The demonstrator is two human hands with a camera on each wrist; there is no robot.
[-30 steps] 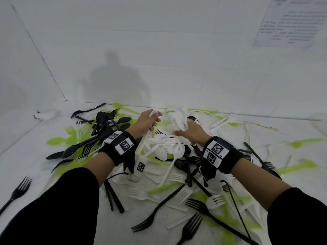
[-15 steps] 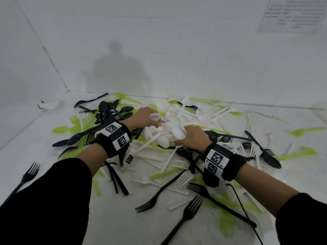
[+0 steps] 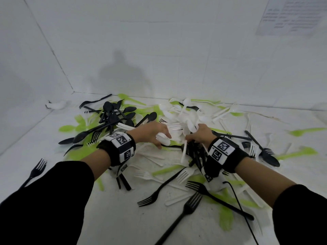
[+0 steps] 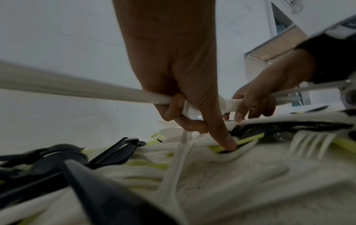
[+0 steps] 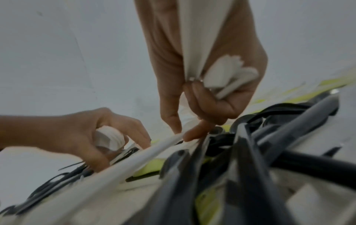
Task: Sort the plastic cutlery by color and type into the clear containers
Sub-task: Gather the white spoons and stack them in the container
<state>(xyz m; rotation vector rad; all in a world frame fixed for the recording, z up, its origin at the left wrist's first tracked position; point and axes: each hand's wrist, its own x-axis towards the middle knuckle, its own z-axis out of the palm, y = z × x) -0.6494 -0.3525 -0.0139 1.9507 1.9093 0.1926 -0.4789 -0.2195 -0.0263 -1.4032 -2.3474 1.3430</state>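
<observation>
White, black and lime-green plastic cutlery lies heaped on the white surface (image 3: 113,216). My left hand (image 3: 160,138) grips a bundle of white spoons (image 3: 163,139) by the handles (image 4: 77,91). Its index finger (image 4: 221,137) points down onto the white pieces in the pile. My right hand (image 3: 190,137) holds a second bunch of white spoons (image 3: 192,125), whose bowls (image 5: 229,71) show in its palm. Its thumb and forefinger pinch one more white handle (image 5: 154,150) lying on the heap. The hands are close together over the middle of the pile.
Black spoons (image 3: 115,114) are clustered at the back left, with green spoons (image 3: 67,128) beside them. Black forks (image 3: 184,209) lie in front, and one (image 3: 36,169) lies apart at the left. White walls close the back and left. A sheet of paper (image 3: 290,15) hangs top right.
Both hands, still holding their white spoons, have come down from above the heap onto it. They are now closer together, with fingers reaching into the pile.
</observation>
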